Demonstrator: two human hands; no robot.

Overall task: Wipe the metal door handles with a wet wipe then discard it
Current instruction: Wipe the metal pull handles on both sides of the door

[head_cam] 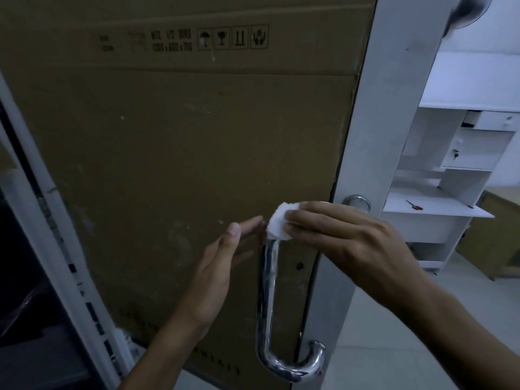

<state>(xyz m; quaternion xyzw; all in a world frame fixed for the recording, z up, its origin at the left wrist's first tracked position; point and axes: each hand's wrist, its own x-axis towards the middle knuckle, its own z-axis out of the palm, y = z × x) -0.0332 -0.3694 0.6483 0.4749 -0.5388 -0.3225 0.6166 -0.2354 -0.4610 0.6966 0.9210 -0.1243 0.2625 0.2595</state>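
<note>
A shiny U-shaped metal pull handle (267,299) runs down the white door frame (377,122). At the handle's upper bend, my right hand (346,235) holds a folded white wet wipe (277,222) against the metal, fingers laid over the wipe. My left hand (222,266) is just left of the handle with straight fingers, fingertips near the wipe's edge and holding nothing. The handle's upper mount (356,202) shows behind my right hand; its lower mount (316,353) is near the bottom.
Brown cardboard (168,150) with printed shipping symbols fills the door panel. A dark window frame (36,220) runs along the left. Through the doorway at right stands a white desk unit (439,204) with drawers and orange-handled scissors (414,205) on it, above a pale tiled floor.
</note>
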